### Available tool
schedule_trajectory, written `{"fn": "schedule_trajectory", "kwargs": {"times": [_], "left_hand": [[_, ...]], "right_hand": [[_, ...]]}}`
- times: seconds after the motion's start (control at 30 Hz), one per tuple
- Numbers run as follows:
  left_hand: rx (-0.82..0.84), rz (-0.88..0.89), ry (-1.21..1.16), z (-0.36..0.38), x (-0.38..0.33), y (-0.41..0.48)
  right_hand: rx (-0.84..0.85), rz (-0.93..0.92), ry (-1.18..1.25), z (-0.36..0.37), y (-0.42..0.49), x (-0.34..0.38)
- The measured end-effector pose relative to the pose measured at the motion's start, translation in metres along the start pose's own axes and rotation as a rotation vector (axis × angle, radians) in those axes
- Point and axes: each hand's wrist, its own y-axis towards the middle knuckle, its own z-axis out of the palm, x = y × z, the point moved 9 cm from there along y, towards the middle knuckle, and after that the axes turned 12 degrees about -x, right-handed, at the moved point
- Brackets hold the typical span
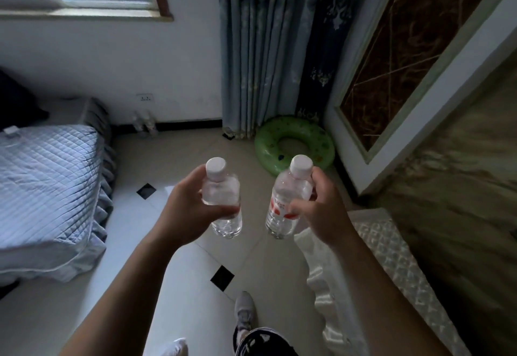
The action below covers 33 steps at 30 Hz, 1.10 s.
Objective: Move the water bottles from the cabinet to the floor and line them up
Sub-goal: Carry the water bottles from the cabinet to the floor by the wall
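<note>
I carry two clear water bottles with white caps, held upright over the tiled floor (179, 277). My left hand (184, 210) grips the left bottle (222, 188) round its middle. My right hand (321, 216) grips the right bottle (285, 199), which shows a red and white label. Two more bottles (147, 125) stand on the floor by the far wall, under a wall socket, blurred. No cabinet is in view.
A bed with a grey quilted cover (47, 185) fills the left. A green swim ring (293, 146) lies by the blue curtain (268, 48). Furniture under a white cloth (372, 271) stands at the right. My feet (243, 316) are at the bottom.
</note>
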Motion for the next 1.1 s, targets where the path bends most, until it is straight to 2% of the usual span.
{"fn": "schedule_trajectory", "kwargs": {"times": [0.23,0.53,0.8,1.1], "left_hand": [[-0.100,0.007,0.007,-0.024,0.013,0.117],[-0.136,-0.038,-0.022,-0.061,0.042,0.235],[-0.137,-0.062,-0.093,-0.122,0.084,0.359],[-0.097,-0.091,-0.069,-0.189,0.133,0.497]], "right_hand": [[0.087,-0.019,-0.023,0.069,0.119,0.025],[0.142,-0.033,-0.026,0.150,0.229,0.058],[0.107,-0.036,-0.018,0.257,0.317,0.090],[0.063,-0.035,-0.006,0.371,0.403,0.124]]}}
